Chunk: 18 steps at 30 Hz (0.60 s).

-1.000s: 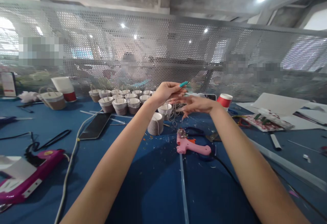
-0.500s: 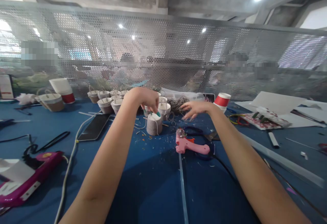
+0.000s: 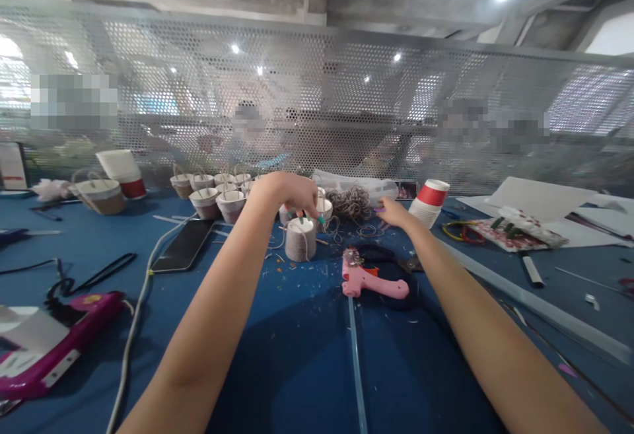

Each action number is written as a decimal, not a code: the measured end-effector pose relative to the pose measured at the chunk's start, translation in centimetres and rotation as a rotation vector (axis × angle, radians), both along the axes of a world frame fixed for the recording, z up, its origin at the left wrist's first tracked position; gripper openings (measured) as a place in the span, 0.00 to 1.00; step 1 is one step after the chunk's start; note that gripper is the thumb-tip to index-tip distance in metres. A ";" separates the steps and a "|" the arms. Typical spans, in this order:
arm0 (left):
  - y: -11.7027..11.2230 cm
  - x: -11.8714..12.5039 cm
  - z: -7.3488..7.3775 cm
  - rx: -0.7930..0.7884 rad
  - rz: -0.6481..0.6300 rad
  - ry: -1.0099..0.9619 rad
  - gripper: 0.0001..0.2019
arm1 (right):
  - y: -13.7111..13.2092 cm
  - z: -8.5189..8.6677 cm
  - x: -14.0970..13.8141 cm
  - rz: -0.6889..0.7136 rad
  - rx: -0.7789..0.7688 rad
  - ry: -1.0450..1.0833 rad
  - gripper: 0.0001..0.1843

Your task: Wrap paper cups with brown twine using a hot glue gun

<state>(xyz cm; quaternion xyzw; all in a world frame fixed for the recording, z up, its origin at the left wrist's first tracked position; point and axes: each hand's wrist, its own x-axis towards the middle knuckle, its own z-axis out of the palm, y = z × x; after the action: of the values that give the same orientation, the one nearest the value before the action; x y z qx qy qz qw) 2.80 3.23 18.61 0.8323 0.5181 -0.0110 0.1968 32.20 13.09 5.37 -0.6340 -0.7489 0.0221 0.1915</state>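
Note:
My left hand (image 3: 293,191) hangs over a small paper cup (image 3: 300,241) wrapped in grey-brown cord, its green-nailed fingers pointing down and apart at the rim. Whether a fingertip touches the cup is hard to see. A loose cord trails at the cup's left side. My right hand (image 3: 395,212) reaches out at the right, fingers apart and partly foreshortened, between a tangle of twine (image 3: 352,200) and a stack of paper cups (image 3: 426,204). I see nothing held in it. A pink glue gun (image 3: 371,283) lies on the blue table nearer to me, a clear glue stick (image 3: 354,361) in its back.
Several small cord-wrapped cups with handles (image 3: 204,203) stand at the back left. A dark phone (image 3: 183,246), a white cable (image 3: 133,328) and a magenta power strip (image 3: 74,341) lie left. Papers (image 3: 539,199) and a clear strip (image 3: 545,305) lie right. A perforated screen (image 3: 317,104) stands behind.
My left hand has shifted slightly up and right over the wrapped cup. My right hand has moved a little right, its fingers less spread out to view.

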 end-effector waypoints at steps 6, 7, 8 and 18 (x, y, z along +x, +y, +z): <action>-0.2 0.3 -0.1 0.026 -0.003 0.022 0.07 | 0.4 -3.0 1.0 -0.027 -0.053 -0.067 0.21; -0.3 0.2 0.0 0.033 0.006 0.022 0.08 | 0.5 -3.1 1.1 -0.027 -0.059 -0.075 0.20; -0.4 0.2 0.0 0.036 0.010 0.024 0.08 | 0.6 -3.1 1.3 -0.026 -0.066 -0.083 0.20; -0.4 -0.1 0.1 0.011 0.037 0.024 0.14 | 0.1 -1.1 2.5 -0.037 -0.111 -0.166 0.12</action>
<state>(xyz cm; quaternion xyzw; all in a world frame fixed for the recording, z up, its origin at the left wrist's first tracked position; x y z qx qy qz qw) 2.66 2.87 18.76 0.8236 0.5357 -0.0147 0.1860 34.69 13.17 4.26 -0.6569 -0.7481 0.0073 0.0937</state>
